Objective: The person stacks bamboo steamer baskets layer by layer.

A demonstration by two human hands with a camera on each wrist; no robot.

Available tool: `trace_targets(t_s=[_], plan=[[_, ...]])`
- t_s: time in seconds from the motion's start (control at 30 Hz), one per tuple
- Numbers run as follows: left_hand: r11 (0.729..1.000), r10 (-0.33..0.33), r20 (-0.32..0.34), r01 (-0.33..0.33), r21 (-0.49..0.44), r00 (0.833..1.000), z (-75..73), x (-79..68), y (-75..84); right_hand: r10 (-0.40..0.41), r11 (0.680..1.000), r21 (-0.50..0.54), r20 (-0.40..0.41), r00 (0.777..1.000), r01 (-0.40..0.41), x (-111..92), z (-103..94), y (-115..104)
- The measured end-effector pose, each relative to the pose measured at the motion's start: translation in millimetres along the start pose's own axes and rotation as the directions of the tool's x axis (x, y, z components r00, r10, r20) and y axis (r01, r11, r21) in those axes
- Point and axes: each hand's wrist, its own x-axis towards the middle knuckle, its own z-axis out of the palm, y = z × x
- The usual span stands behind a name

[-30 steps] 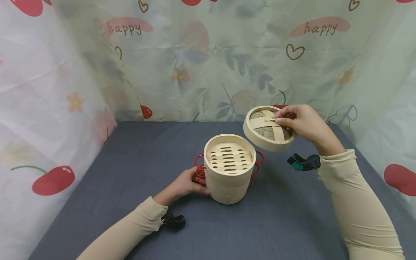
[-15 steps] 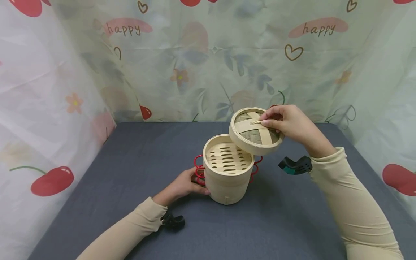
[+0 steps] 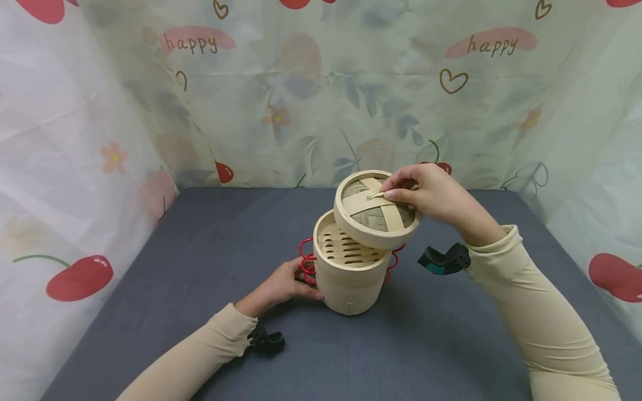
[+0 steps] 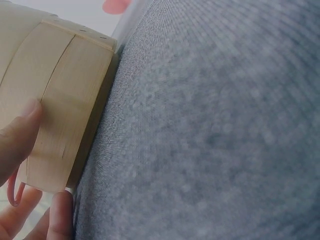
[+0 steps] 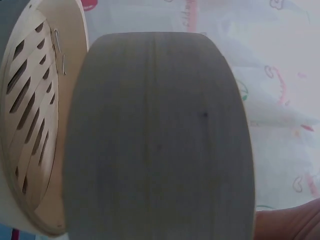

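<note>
Head cam has the bamboo steamer (image 3: 351,273) sitting upright near the middle of the grey table (image 3: 200,267), with some red wire loops (image 3: 307,262) sticking out on both sides at its base. From where I'm watching, the left hand (image 3: 283,284) is against the steamer's left side low down, fingers curled round by the red loops. Left wrist view backs that up: fingertips (image 4: 17,140) pressed flat on the pale bamboo wall (image 4: 60,100), which sits right on the grey cloth.

Right hand (image 3: 426,195) pinches the little handle on top of the woven lid (image 3: 373,214), thumb and fingers closed on it. The lid is tilted and hangs over the right part of the steamer's open top, so the slatted floor (image 3: 343,250) shows on the left side. Can't tell if the lid's edge touches the rim. Right wrist view is mostly the lid's side wall (image 5: 160,140) up close, slats (image 5: 30,115) beside it.

Cherry-print curtain (image 3: 321,89) all around.
</note>
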Motion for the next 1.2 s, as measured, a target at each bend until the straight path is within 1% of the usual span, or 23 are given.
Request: trace_targets(t_s=[0.1,0.4,0.6,0.9,1.1,1.2], plan=[[1.0,-0.002,0.004,0.002,0.0,1.0,-0.3,0.2,0.3,-0.017,1.0,-0.001,0.012,1.0,0.017,1,2.0,-3],[1.0,-0.004,0.003,0.004,-0.002,1.0,0.5,-0.6,2.1,-0.017,1.0,0.006,0.023,1.0,0.017,1,10.3,-11],[0.999,-0.006,0.008,0.007,-0.036,1.0,1.1,0.2,1.6,-0.028,1.0,0.008,0.032,0.999,0.027,2,15.9,-14],[0.999,-0.004,0.013,0.004,-0.035,1.0,0.4,0.7,1.7,-0.039,0.999,0.036,0.044,0.998,0.038,2,25.6,-17],[0.999,-0.002,0.013,0.003,-0.037,1.0,0.4,1.0,-0.4,-0.044,0.999,0.02,0.045,0.998,0.043,4,29.4,-16],[0.999,-0.003,0.011,0.004,-0.035,1.0,0.6,1.2,-1.0,-0.033,0.999,0.016,0.049,0.998,0.032,4,30.8,-16]])
